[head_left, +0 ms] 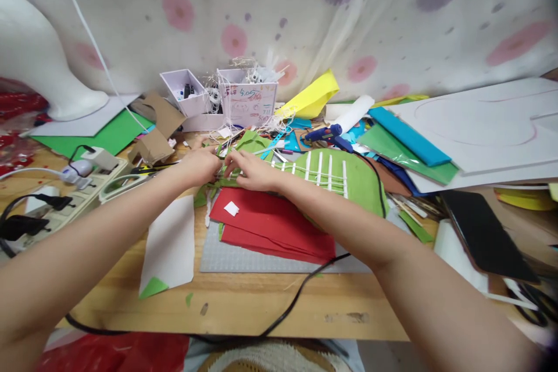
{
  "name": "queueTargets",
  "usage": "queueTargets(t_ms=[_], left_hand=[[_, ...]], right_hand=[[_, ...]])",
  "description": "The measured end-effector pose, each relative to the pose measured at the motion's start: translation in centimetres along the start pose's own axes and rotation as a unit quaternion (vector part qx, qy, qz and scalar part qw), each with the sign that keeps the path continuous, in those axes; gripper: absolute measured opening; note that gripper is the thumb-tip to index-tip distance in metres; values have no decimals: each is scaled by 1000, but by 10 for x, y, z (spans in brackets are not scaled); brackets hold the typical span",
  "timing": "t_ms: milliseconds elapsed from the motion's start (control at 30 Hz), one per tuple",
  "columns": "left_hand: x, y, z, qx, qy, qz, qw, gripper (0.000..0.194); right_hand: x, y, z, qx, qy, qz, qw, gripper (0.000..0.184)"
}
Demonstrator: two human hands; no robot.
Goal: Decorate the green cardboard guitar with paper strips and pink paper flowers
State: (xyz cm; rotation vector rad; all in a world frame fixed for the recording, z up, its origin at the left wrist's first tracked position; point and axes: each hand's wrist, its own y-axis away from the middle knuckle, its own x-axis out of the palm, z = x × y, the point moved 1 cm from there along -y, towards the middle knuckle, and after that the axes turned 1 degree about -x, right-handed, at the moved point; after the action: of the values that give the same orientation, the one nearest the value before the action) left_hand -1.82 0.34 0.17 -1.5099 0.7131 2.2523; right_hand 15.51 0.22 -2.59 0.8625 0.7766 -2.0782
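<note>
A green guitar-shaped craft piece (361,177) lies across the table, with white strips (319,168) set crosswise on it and thin white strings running along its length. At its narrow left end, my left hand (203,165) is closed, its fingertips largely hidden. Just beside it, my right hand (250,171) rests over the narrow part with bent fingers, near the strings. What the fingertips of either hand pinch is too small to make out. Red sheets (274,224) lie just in front of the craft piece, with a small white scrap (231,208) on top.
A grey cutting mat (261,263) lies beneath the red sheets. A black cord (292,302) crosses the front edge. On the left is a power strip (82,203); at the back stand white boxes (248,99) and a blue glue gun (322,132). A black phone (488,238) lies right.
</note>
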Motion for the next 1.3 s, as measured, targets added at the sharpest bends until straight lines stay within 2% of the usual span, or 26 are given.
queueTargets(t_ms=[433,700,867,1000,1100,1200,1300], left_hand=[[1,-1,2,5,15,11,1000,12],[-11,5,-6,-3,10,3,1000,18],[-11,4,-7,-15,13,12,1000,16],[-13,7,-8,1,11,5,1000,20],[-10,7,-6,-2,15,2,1000,15],[-5,5,1,1,43,7,999,2],[-7,10,6,14,51,4,999,7]], right_hand=[[9,-7,-2,-2,40,17,999,40],[10,-7,-1,-17,60,24,998,37],[8,-6,0,-15,63,28,998,36],[9,-6,-1,-17,68,25,997,34],[10,-5,-1,-10,69,25,997,34],[10,-4,-1,-1,70,24,997,34],[9,-3,0,-1,73,23,997,35]])
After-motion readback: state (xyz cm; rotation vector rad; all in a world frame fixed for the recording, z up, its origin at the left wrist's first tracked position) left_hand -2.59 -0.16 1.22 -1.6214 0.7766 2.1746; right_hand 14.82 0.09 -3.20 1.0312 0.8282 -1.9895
